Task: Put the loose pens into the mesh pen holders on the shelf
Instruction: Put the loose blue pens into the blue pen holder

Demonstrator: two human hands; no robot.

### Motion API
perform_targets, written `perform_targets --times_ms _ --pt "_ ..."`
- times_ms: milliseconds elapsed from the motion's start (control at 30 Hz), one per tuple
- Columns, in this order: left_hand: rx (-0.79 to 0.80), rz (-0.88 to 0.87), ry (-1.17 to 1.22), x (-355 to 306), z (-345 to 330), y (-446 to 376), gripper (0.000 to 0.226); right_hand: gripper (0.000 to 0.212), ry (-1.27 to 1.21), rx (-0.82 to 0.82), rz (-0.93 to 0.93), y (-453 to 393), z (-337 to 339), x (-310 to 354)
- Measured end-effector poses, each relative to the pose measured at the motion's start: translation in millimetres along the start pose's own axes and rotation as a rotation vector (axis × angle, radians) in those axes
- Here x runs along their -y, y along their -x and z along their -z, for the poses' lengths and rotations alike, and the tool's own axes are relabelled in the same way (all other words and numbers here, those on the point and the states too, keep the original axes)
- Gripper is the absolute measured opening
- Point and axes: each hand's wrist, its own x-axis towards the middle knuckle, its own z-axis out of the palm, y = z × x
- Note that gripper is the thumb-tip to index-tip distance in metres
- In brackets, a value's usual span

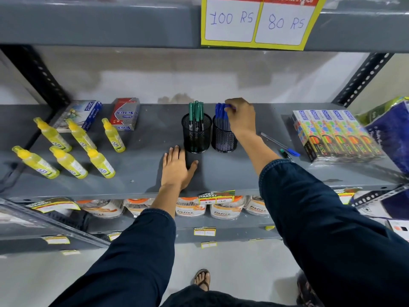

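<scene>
The right hand (242, 117) fingers (230, 108) are pinching the blue pens' (221, 111) tops above the right mesh holder (223, 139). The left hand (177, 168) is lying flat and open on the shelf (143, 151). Two loose pens (285, 149) are waiting just right of the holder. Pushing sideways could tip that light holder, since nothing is bracing it.

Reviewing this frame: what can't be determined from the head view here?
- Right hand over the blue pens: its fingers hide whether it grips one.
- Loose green-capped pen: the right sleeve covers most of it.
- Price tag on the shelf edge: figures too small to read.
- Top sign: header cut off by the frame.
</scene>
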Motion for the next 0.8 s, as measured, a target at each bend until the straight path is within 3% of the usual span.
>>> perform_targets --times_ms 67,167,267,400,500,800 --pt "-0.003 0.003 0.001 -1 -1 -1 0.064 0.032 0.039 0.013 0.027 4 0 -5" --pt "-0.011 0.006 0.009 -1 -1 -1 0.063 0.039 0.059 -0.116 0.029 10 8 -16" --pt "-0.016 -0.004 0.021 0 -1 0 0.062 0.037 0.228 -0.152 -0.121 21 21 -44" --pt "-0.014 -0.004 0.018 -1 0 0 0.063 0.038 0.483 -0.076 -0.396 51 38 -88" --pt "-0.011 -0.007 0.007 -1 -1 0 0.063 0.036 0.618 0.003 -0.492 67 47 -113" --pt "-0.025 -0.012 -0.006 -1 -1 1 0.062 0.032 0.647 0.081 -0.641 70 59 -127"
